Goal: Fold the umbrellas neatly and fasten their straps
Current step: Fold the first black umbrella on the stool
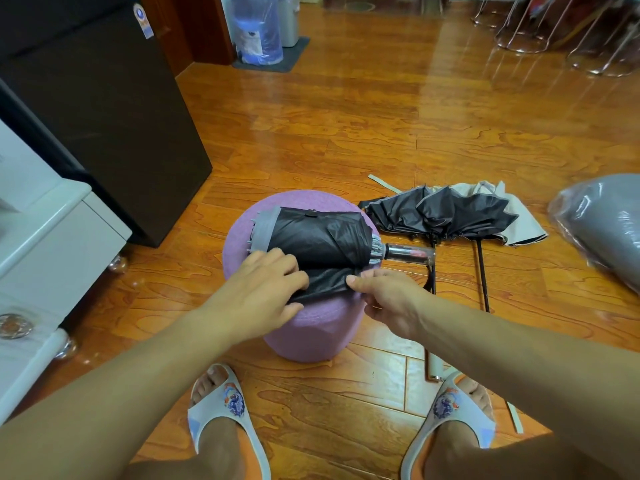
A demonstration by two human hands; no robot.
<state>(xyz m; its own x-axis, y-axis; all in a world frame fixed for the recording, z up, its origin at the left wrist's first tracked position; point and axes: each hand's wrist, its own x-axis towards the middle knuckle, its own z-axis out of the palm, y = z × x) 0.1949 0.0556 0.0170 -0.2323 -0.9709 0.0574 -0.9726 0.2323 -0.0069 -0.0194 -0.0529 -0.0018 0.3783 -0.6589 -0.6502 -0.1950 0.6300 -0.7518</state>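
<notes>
A collapsed black umbrella [318, 237] with a grey band at its left end lies across a round purple stool [311, 327], its clear handle [410, 253] pointing right. My left hand [263, 289] lies on the near fabric, fingers pressing a fold down. Just right of it, my right hand [388, 296] pinches the edge of the same black fold between thumb and fingers. A small strap fastener [311, 213] shows on the far side of the canopy. A second black and beige umbrella [450, 213] lies loose on the floor to the right, its shaft [483, 271] running toward me.
The stool stands on a glossy wooden floor between my slippered feet [221, 410]. A dark cabinet [104, 116] and white furniture [41, 237] stand at left. A grey plastic-wrapped bundle [602, 226] lies far right. Clear chair legs [554, 36] stand at the back.
</notes>
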